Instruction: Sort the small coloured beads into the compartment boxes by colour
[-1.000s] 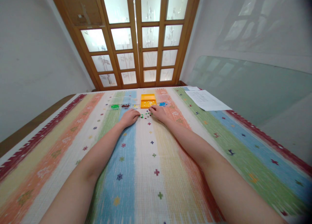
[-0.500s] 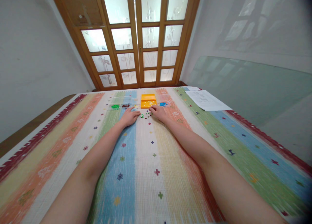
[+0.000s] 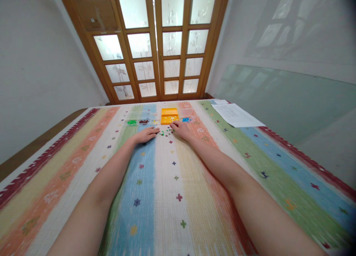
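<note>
Nearest the camera, two bare forearms stretch out across the striped cloth (image 3: 172,196) that covers the table, running from its near edge toward the far one. The left hand (image 3: 144,134) lies palm down on a blue stripe. Its grip is wide and flat and holds nothing, and the fingertips point at a small scatter of loose beads (image 3: 166,130). These green and dark beads lie between the two hands, close to the middle of the far edge. The right hand (image 3: 180,129) rests just beside the scatter with its fingers curled down at the beads. The hand is too small in the view to tell whether its grip has closed on one. The work looks to be at the picking stage, with single beads being singled out from the scatter. Beads this tiny probably call for a fine fingertip pinch and a light touch, so that neighbouring beads are not knocked away. Just beyond the hands stands an orange tray (image 3: 169,115), flanked by clear compartments that hold green beads (image 3: 131,122), dark red beads (image 3: 144,121) and blue beads (image 3: 185,119). A sheet of paper (image 3: 236,114) lies near the far right corner. Behind the table rise wooden doors (image 3: 158,44) with frosted panes, with pale walls on either side and a glass panel (image 3: 278,100) leaning on the right.
</note>
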The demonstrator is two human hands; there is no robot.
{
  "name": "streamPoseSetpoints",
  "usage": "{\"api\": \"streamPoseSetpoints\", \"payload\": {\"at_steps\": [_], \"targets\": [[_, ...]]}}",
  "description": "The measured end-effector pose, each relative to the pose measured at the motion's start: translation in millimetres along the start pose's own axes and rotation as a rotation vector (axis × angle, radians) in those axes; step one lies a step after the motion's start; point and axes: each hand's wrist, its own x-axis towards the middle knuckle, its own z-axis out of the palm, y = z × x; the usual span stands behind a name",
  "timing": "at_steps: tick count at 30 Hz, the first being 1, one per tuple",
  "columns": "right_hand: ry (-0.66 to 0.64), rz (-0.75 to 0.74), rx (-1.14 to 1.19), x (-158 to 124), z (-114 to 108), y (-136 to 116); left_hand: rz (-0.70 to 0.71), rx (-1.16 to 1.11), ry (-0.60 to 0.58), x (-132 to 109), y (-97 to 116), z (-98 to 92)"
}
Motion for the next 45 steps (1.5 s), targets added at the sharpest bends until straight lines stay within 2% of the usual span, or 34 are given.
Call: {"api": "streamPoseSetpoints", "payload": {"at_steps": [7, 15, 20, 23, 27, 31, 34, 39, 45], "targets": [[0.002, -0.010, 0.021, -1, -1, -1, 0.006, -0.078, 0.095, -2, 7, 0.8], [-0.007, -0.011, 0.024, -1, 0, -1, -0.054, -0.203, 0.345, -1, -1, 5.2], [-0.028, -0.001, 0.005, 0, 1, 0, -0.176, -0.082, 0.567, 1, -13, -1.0], [-0.028, -0.002, -0.005, 1, 2, 2, -0.255, -0.003, 0.631, 1, -22, -1.0], [-0.036, -0.005, -0.010, 3, 3, 5, -0.396, 0.082, 0.550, -4, -33, 4.9], [-0.035, -0.002, -0.003, 3, 5, 7, -0.300, 0.140, 0.499, -5, -30, 8.9], [-0.037, -0.004, 0.005, 3, 6, 8, -0.177, 0.159, 0.479, 1, -15, 10.7], [-0.019, -0.038, -0.002, 3, 6, 9, 0.056, 0.181, 0.273, 10, 24, 14.7], [-0.025, -0.047, -0.003, 4, 5, 10, 0.115, 0.272, 0.156, 16, 57, 25.7]]}}
